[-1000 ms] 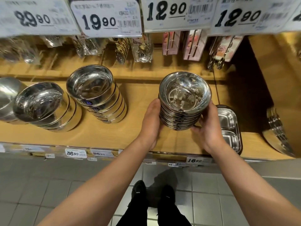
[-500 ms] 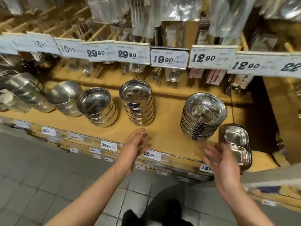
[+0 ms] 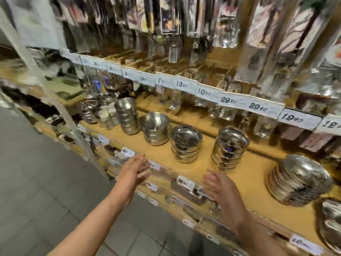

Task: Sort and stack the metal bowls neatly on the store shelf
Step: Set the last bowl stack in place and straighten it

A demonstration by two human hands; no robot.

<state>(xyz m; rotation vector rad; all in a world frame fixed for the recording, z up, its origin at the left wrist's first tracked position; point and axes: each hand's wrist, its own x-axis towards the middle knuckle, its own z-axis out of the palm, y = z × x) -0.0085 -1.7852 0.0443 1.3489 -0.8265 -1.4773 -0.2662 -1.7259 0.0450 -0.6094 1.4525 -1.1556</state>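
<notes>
Several stacks of shiny metal bowls stand on the wooden shelf (image 3: pixel 245 174). A wide shallow stack (image 3: pixel 299 182) sits at the right, a tall stack (image 3: pixel 228 148) left of it, then a stack (image 3: pixel 185 143), a deeper-bowl stack (image 3: pixel 156 128) and a far stack (image 3: pixel 127 115). My left hand (image 3: pixel 133 170) is open in front of the shelf's front edge and holds nothing. My right hand (image 3: pixel 223 189) is open too, fingers spread, just below the tall stack and touching none of the bowls. The view is blurred by motion.
Metal divided trays (image 3: pixel 332 220) lie at the far right of the shelf. Price tags (image 3: pixel 228 100) line the rail above, with packaged cutlery (image 3: pixel 173 48) hanging behind. More price labels (image 3: pixel 184 182) run along the shelf front. Grey tiled floor (image 3: pixel 36 182) lies to the left.
Both hands let go of the wide shallow stack, which now rests on the shelf. The view has swung left and the empty hands have moved left along the shelf front.
</notes>
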